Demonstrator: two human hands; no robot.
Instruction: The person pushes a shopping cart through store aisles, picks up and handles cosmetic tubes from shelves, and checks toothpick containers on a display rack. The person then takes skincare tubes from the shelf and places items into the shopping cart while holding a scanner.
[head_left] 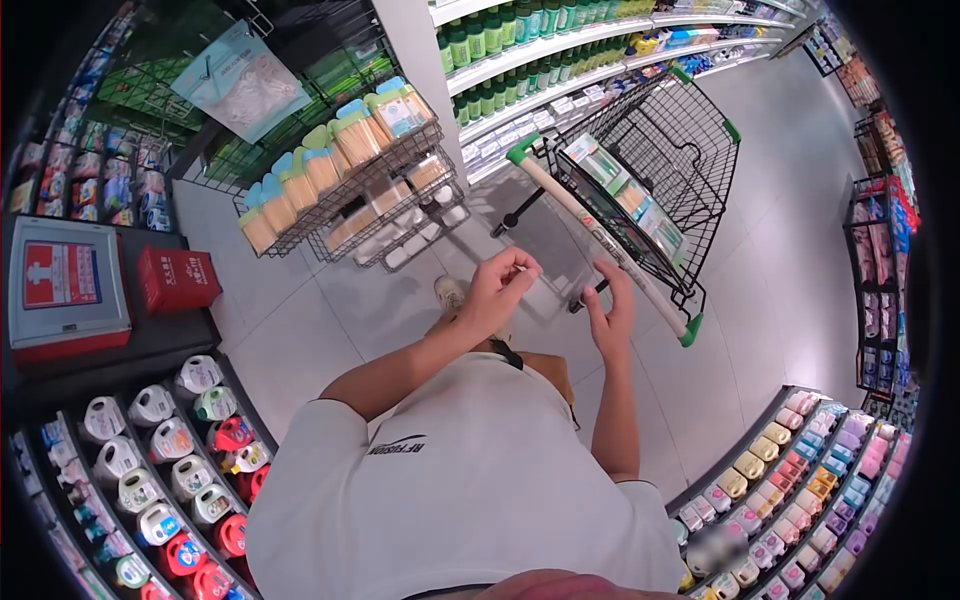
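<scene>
My left hand [500, 292] is held in front of my body above the floor, its fingers curled in towards the thumb. Nothing shows in it. My right hand [613, 315] is raised close to the cart handle, with thumb and fingers apart and nothing between them. Whether it touches the handle I cannot tell; a gap seems to lie between. The shopping cart [690, 150] is a black wire one with green corners. Its pale handle bar [590, 228] slants across in front of me. Several flat packs [625, 190] show at the cart's near end.
Wire baskets of wooden-looking packs [330, 165] hang at the left, below a clear pouch [240, 85]. Shelves of green bottles [490, 35] stand ahead. Detergent bottles [170, 440] line the lower left, and more bottles [755, 465] the lower right. A red box [178, 280] sits left.
</scene>
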